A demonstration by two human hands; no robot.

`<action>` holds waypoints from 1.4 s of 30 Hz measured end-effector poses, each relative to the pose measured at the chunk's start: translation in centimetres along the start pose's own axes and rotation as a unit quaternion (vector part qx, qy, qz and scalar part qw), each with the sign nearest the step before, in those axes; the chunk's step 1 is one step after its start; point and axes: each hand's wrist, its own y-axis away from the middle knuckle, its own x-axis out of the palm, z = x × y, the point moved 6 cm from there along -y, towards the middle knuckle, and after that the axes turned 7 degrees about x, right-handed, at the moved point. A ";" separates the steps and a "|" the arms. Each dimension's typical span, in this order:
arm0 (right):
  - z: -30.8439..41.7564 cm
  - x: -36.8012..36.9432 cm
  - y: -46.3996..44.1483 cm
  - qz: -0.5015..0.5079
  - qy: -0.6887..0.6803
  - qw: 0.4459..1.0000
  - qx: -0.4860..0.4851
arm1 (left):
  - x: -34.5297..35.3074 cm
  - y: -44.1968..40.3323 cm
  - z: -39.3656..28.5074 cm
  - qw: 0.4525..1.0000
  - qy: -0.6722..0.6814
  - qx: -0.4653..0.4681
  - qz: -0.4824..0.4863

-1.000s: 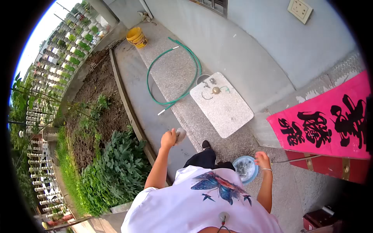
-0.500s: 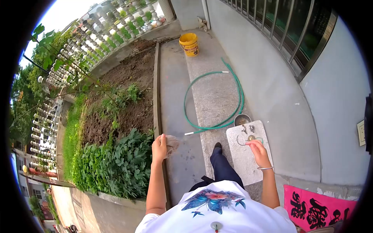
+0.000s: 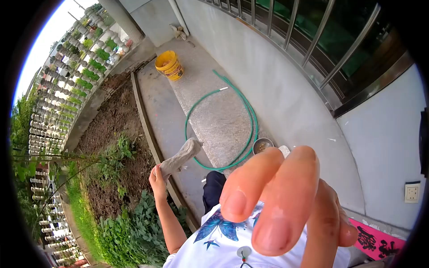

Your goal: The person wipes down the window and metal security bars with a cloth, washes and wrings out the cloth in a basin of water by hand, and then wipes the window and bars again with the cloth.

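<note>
My left hand [image 3: 157, 183], at the garden bed's edge, is closed on one end of a grey-beige cloth [image 3: 182, 157]. The cloth stretches out to the upper right in the air. Very near the camera, my right hand [image 3: 286, 201] looms large with its fingers bent and apart. Nothing shows between those fingers. Behind them, a small metal bowl [image 3: 262, 145] is partly visible. Only a sliver of the pale board [image 3: 284, 151] next to it shows; my right hand hides the rest.
A green hose [image 3: 255, 120] lies coiled on the paving. Farther off stands a yellow bucket [image 3: 169, 65]. A concrete curb [image 3: 145, 120] borders the soil bed [image 3: 100, 138] on the left. The grey wall [image 3: 286, 98] with a barred window runs along the right.
My right hand has come up from above the board to right before the camera. My left hand has shifted left, and the cloth now extends outward. The view has turned.
</note>
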 end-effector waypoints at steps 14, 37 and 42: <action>-16.1 -33.7 -5.9 -0.275 0.367 0.814 0.356 | 10.2 -32.1 1.8 0.984 0.153 -0.051 0.077; -54.3 -67.9 -28.6 -0.097 0.599 0.712 0.354 | 29.6 -77.2 -19.8 0.873 0.170 0.026 0.456; -59.1 -78.1 -36.7 -0.091 0.606 0.689 0.387 | 27.5 -91.4 -19.3 0.905 -0.214 0.190 0.314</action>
